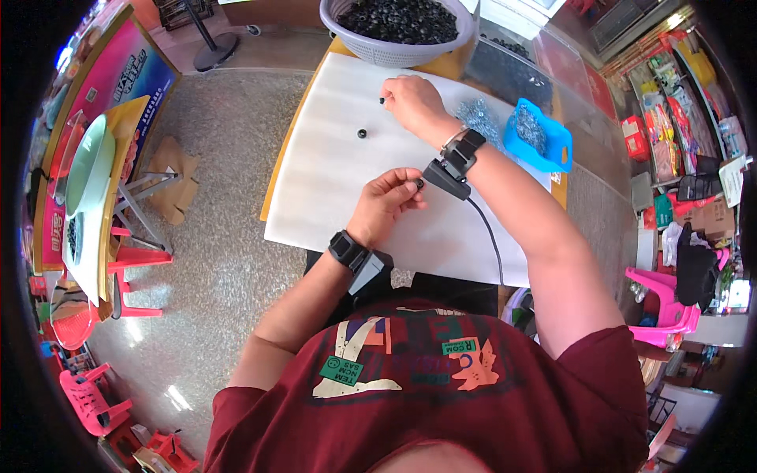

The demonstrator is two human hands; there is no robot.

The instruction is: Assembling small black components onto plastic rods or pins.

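Over the white-covered table (315, 173), my left hand (386, 201) pinches a small round black part (419, 184) between thumb and fingers. My right hand (414, 98) reaches across the far side, its fingers closed on another small black part (382, 100). A third black part (362, 133) lies alone on the white sheet, between and to the left of both hands. Right of my right hand is a loose heap of small clear parts (479, 117). Beside that heap stands a blue plastic basket (561, 150) holding more clear pieces.
A lavender basket (378, 54) full of black parts stands at the far edge. A black cable (493, 236) hangs from my right wrist device (449, 173) over the table. Another table (118, 158) with a green basin is far left; a pink chair (666, 303) is right.
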